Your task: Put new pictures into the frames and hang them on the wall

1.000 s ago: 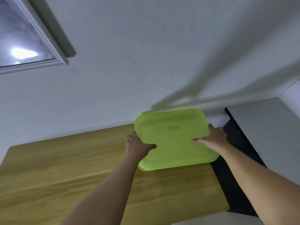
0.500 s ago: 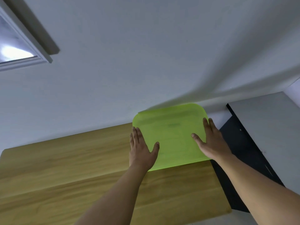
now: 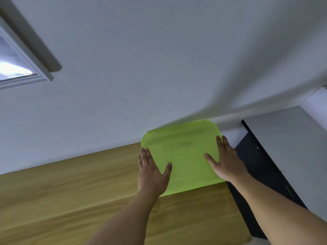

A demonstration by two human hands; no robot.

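On the wooden tabletop (image 3: 70, 191), at its far right end, a lime-green plastic sheet (image 3: 187, 156) with rounded corners is laid flat, far edge up against the white wall (image 3: 159, 68). The left hand (image 3: 150, 172) is pressed flat over the sheet's left edge, fingers straight and together, thumb spread onto the green surface. The right hand (image 3: 225, 161) is laid flat on the right edge likewise, nothing gripped. A white picture frame (image 3: 26, 75) is seen hung on the wall, upper left, partly cropped. A black panel (image 3: 256, 165) and a grey surface (image 3: 283, 147) are located right of the tabletop.
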